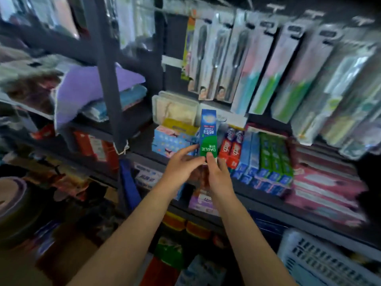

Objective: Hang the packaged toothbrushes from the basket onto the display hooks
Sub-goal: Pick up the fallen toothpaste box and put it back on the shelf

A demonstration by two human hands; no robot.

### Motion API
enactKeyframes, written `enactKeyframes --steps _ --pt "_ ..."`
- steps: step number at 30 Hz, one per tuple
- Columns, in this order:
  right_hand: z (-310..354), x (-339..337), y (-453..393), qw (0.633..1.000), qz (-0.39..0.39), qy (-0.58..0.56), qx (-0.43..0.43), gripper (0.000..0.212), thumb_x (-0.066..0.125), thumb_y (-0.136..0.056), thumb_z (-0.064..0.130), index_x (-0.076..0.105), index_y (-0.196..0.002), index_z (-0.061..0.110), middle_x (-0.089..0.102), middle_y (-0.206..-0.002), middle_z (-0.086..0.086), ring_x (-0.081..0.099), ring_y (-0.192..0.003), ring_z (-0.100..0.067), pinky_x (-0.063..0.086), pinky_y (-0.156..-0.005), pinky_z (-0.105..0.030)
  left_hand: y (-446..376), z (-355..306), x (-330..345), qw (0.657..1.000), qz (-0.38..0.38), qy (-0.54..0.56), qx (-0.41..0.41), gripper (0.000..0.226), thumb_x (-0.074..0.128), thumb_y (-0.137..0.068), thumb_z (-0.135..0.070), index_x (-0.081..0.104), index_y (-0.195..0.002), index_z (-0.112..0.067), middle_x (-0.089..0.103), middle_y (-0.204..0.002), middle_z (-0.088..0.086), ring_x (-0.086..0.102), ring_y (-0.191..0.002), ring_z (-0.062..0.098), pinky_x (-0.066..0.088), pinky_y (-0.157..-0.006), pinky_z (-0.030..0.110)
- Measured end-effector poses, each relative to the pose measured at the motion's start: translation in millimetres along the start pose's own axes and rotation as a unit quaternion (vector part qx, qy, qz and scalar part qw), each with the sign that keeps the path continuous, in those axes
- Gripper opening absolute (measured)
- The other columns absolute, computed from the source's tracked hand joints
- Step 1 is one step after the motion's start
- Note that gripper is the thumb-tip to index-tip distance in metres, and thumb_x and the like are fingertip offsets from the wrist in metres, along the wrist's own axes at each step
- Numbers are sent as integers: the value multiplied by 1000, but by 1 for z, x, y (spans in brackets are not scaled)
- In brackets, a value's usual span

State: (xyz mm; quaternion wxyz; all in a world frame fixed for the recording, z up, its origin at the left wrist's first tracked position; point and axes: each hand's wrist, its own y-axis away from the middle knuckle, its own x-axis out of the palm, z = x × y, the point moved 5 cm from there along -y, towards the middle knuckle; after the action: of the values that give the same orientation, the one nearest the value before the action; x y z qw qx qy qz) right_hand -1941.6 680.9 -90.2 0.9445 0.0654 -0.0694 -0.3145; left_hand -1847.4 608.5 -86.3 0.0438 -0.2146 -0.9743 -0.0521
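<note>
Dark shelf (266, 200), stocked with boxes.
Red (231, 149), blue (248, 155) and green toothpaste boxes (275, 155) lying side by side; pink packs (325, 188) stacked on the right; pale blue cartons (171, 141) on the left, clear tub (175, 106) behind them.

Glossy cardboard toothpaste box (208, 134), plastic basket (321, 263)

A dark metal shelf post (107, 79) stands in dim shop light, with folded purple cloth (82, 89) on the shelf to its left and boxed goods stacked to its right.
</note>
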Motion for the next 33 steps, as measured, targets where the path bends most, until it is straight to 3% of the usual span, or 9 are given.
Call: enactKeyframes --steps 5,8,12,17,21,25,28,31,33 --pt "4 3 -47 978 -27 -178 101 30 51 -105 34 67 -98 9 67 -65 -3 59 -50 -12 42 -48 -24 -62 -11 18 995 1 -98 26 21 76 -89 -25 73 -110 -23 70 -98 -3 64 -83 5 49 -68 14" --pt "-2 4 -55 945 -43 -292 140 21 55 -104 22 68 -98 7 70 -82 -7 65 -69 -14 50 -62 -24 -83 -3 19 989 -8 -144 27 23 78 -87 -28 76 -108 -18 72 -99 -2 67 -92 13 50 -76 20" --pt "-13 0 -61 920 -38 -361 147 21 52 -101 3 64 -118 0 75 -107 -14 68 -104 -23 52 -82 -29 -86 10 18 995 21 -98 21 21 75 -89 -14 74 -109 -17 71 -102 -5 65 -94 6 48 -74 9" --pt "-23 -8 -59 923 -43 -353 150 27 52 -100 2 59 -126 -2 75 -108 -17 72 -102 -26 54 -82 -32 -79 20 15 994 30 -102 40 22 69 -92 -14 69 -109 -27 68 -102 -12 64 -96 3 51 -78 12" --pt "-27 -29 -34 967 -27 -213 137 28 59 -101 14 59 -126 2 74 -110 -14 75 -95 -24 56 -81 -33 -52 22 11 988 18 -130 80 18 68 -95 -19 68 -112 -25 66 -98 -14 61 -86 -9 46 -69 5" --pt "-18 -90 17 992 -67 104 8 11 63 -99 19 63 -110 19 75 -105 -8 74 -91 -21 58 -81 -35 9 31 32 961 62 -214 165 17 66 -96 -24 66 -112 -28 64 -102 -14 62 -89 -4 51 -74 13" --pt "-23 -163 77 941 -83 323 -61 20 66 -96 21 59 -115 23 71 -102 0 69 -96 -13 56 -87 -34 72 57 83 914 150 -305 223 26 62 -97 -31 65 -121 -21 59 -113 -10 61 -99 5 55 -83 29" --pt "-39 -255 151 860 -91 502 -19 42 61 -100 30 50 -138 17 60 -132 -5 59 -120 -19 51 -96 -37 145 92 165 831 272 -432 223 42 56 -101 -40 56 -137 -20 53 -134 -3 51 -123 15 48 -96 32" --pt "-52 -325 210 842 -114 527 26 49 56 -102 37 41 -146 20 52 -142 -3 54 -126 -21 48 -100 -40 200 119 226 776 344 -488 204 51 53 -101 -46 48 -146 -22 45 -144 -3 44 -133 16 44 -103 35"
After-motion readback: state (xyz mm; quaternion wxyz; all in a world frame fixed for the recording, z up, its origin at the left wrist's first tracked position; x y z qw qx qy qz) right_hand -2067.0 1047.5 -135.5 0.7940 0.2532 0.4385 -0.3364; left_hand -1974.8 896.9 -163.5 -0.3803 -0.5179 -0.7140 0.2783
